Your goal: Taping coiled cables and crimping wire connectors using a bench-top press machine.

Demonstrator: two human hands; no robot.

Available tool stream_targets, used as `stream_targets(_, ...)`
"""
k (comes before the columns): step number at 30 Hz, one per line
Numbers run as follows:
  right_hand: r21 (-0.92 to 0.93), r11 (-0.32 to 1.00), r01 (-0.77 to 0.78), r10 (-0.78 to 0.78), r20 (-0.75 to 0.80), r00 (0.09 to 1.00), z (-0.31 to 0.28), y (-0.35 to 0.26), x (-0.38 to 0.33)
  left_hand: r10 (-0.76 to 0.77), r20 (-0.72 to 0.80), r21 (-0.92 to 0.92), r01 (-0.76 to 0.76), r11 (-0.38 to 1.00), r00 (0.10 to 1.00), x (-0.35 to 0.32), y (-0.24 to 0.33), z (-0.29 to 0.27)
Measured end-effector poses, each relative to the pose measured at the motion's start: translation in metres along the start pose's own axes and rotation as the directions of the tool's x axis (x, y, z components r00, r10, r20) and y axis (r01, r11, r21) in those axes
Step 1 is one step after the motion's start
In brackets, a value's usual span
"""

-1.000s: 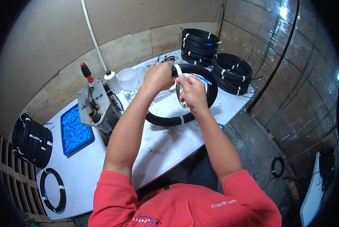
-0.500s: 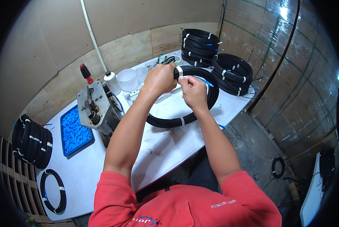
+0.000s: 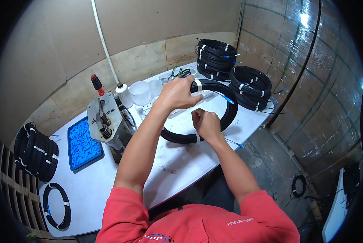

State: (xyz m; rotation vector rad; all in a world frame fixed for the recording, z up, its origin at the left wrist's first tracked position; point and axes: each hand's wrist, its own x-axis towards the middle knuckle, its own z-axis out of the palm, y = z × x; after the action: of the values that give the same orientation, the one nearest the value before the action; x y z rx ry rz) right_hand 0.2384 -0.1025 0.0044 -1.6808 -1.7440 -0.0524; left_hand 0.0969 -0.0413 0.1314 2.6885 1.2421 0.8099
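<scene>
A coil of black cable [image 3: 229, 115] stands tilted over the white table, bound with white tape bands [image 3: 199, 85]. My left hand [image 3: 177, 95] grips its upper left part beside one band, the thumb stretched out over the ring's opening. Within the ring's opening, lower down, my right hand [image 3: 208, 123] is closed with its fingertips pressed together; whatever they may hold cannot be made out. A blue connector [image 3: 227, 99] on a cable end lies against the coil's right side. Another blue connector [image 3: 239, 144] sticks out past the right wrist, near the table edge.
Stacked black coils [image 3: 217, 60] stand at the back right, with more coils [image 3: 252, 89] beside them. Left of me are a metal press [image 3: 104, 119], a blue tray [image 3: 102, 157] of small blue parts, a coil stack [image 3: 36, 154] and a single coil [image 3: 67, 210]. A white bottle [image 3: 124, 95] and tubs [image 3: 140, 94] stand behind.
My right hand has left the tape band at the coil's top and moved down into the ring's opening. My left thumb has stretched out. The whole view has shifted slightly.
</scene>
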Motion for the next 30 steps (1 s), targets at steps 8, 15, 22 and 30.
stream_targets(8,0.338,0.872,0.353,-0.181,-0.447,0.876,-0.058,-0.021,-0.012,0.042,0.009,0.016,-0.042,0.999,0.999,-0.006,-0.011,-0.008)
stream_targets(15,0.079,0.924,0.375,-0.296,-0.474,0.829,-0.135,-0.003,0.039,-0.058,0.026,0.014,0.057,0.998,0.998,-0.004,-0.009,-0.004)
stream_targets(22,0.035,0.945,0.326,-0.327,0.171,0.929,-0.15,0.001,0.082,-0.044,-0.073,0.034,0.047,0.998,0.996,-0.01,-0.006,0.0)
stream_targets(30,0.078,0.944,0.321,-0.33,0.165,0.929,-0.14,-0.004,0.079,-0.022,-0.12,-0.086,0.011,0.996,0.993,-0.022,-0.024,-0.001)
